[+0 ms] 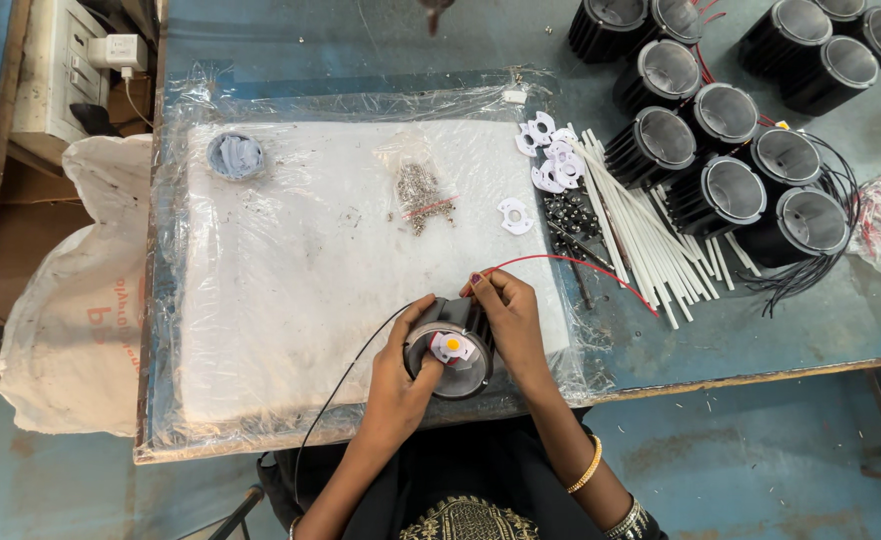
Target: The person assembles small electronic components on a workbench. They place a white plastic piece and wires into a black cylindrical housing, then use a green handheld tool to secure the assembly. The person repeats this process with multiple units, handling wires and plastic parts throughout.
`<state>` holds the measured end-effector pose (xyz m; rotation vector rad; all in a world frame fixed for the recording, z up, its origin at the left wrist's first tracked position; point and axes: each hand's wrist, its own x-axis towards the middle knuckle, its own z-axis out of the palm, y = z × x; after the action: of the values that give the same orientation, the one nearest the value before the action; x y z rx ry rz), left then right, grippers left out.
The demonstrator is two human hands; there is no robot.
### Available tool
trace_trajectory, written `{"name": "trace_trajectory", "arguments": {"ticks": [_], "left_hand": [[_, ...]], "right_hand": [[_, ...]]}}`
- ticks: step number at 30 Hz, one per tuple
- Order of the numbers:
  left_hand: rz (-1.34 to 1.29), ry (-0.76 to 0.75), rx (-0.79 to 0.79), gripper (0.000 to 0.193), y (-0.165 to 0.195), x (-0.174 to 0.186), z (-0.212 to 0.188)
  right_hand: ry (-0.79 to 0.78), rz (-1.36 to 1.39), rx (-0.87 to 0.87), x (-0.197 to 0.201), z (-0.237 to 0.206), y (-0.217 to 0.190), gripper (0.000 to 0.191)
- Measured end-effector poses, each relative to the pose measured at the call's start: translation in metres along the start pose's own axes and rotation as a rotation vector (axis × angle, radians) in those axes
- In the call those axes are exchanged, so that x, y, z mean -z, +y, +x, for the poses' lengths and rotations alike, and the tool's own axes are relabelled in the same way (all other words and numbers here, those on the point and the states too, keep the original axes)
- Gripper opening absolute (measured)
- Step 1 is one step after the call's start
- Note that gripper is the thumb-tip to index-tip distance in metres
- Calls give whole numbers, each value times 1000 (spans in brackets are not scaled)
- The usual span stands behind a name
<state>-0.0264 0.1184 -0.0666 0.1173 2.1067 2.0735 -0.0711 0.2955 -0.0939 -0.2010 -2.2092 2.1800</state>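
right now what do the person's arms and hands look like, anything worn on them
Both forearms are bare, with no sleeves showing. The right wrist carries a thin gold bangle, and a silver patterned band sits higher up the same arm. A fingernail of the right hand looks painted dark red. The left hand shows no jewellery.

Two hands, left [397,375] and right [508,322], held one black housing [453,350]. Up and to the right of the right hand stood about eleven more housings [717,195]. One bag of screws [420,190] lay above the hands, and one round grey tub [234,156] up and left of the left hand. White rods [650,235] were too many to count.
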Motion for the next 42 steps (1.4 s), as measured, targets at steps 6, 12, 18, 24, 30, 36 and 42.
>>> {"name": "trace_trajectory", "arguments": {"ticks": [6, 12, 18, 24, 30, 36, 42], "left_hand": [[-33, -2, 21, 61, -3, 7, -2], [-65, -42, 17, 57, -7, 10, -4], [-97, -4, -43, 48, -11, 11, -3], [-123, 38, -77, 54, -16, 6, -7], [-163, 42, -108, 54, -17, 1, -18], [-232, 6, -218, 65, -7, 2, -31], [-82, 13, -456, 59, 27, 10, -30]], "right_hand": [[15, -25, -39, -5, -3, 0, 34], [27, -28, -80, -6, -5, 1, 34], [48, -14, -12, -13, -10, 2, 34], [-95, 35, -121, -4, -7, 0, 39], [-464, -68, -284, 12, 11, -12, 40], [-640, 189, -361, 9, 8, -34, 26], [-515, 126, -181, 20, 0, -84, 24]]}}
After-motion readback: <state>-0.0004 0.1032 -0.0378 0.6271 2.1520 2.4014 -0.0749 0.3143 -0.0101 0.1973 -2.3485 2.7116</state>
